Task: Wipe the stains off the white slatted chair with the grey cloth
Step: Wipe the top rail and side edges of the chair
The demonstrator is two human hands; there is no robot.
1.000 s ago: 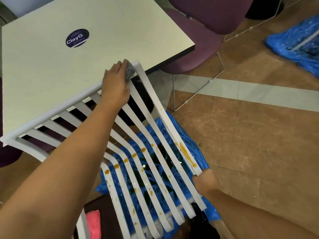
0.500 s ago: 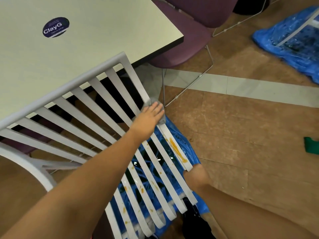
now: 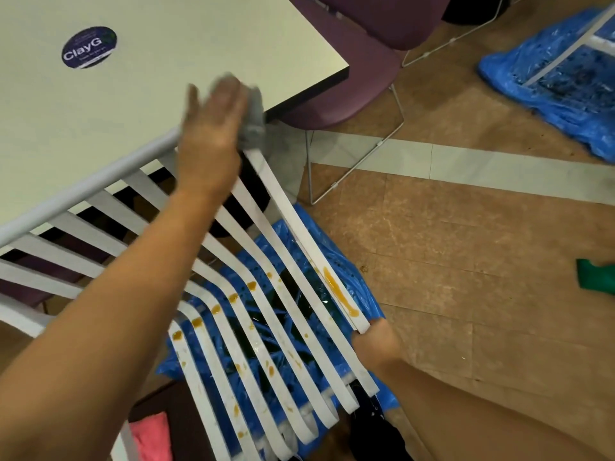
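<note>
Grey cloth (image 3: 253,118) is lying under the left hand (image 3: 209,134), whose straight fingers are pressing it onto the white slatted chair's (image 3: 293,221) top corner. Right hand (image 3: 376,347) is touching the chair's lower edge; I cannot tell its grasp.

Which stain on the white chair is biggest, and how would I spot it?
Find the white slatted chair tipped up beside the table. Follow its outer edge slat down toward the right hand. Just above that hand lies a long orange streak; the other stains are small dots.

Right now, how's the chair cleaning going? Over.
Left hand presses grey cloth on chair top corner. Right hand at lower edge, fingers hidden. Orange stains on lower slats.
</note>
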